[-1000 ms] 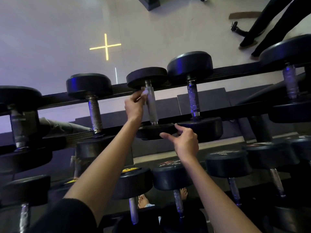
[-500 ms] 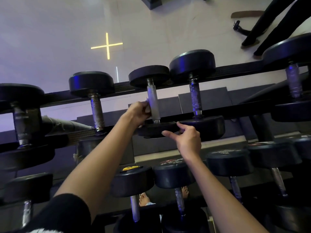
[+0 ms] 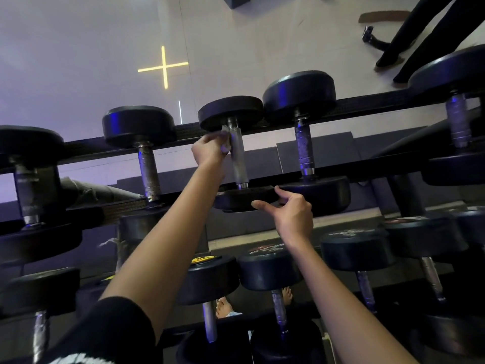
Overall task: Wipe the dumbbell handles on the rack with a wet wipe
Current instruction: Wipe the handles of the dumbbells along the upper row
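Note:
A small black dumbbell with a silver knurled handle (image 3: 239,158) lies across the top tier of the rack (image 3: 367,103). My left hand (image 3: 210,148) holds a white wet wipe (image 3: 226,143) against the upper part of that handle, near the far weight head. My right hand (image 3: 291,214) pinches the rim of the near weight head (image 3: 241,199) of the same dumbbell with thumb and forefinger. Part of the wipe is hidden inside my left hand.
Neighbouring dumbbells flank it: one to the left (image 3: 147,164), a larger one to the right (image 3: 304,151), another at far right (image 3: 458,122). Lower tiers hold several more dumbbells (image 3: 270,269). A person's dark legs (image 3: 409,35) stand on the floor beyond the rack. My bare feet (image 3: 225,307) show below.
My left hand slid down the handle with the wipe, then back up to its top near the far head. My right hand stayed on the near weight head.

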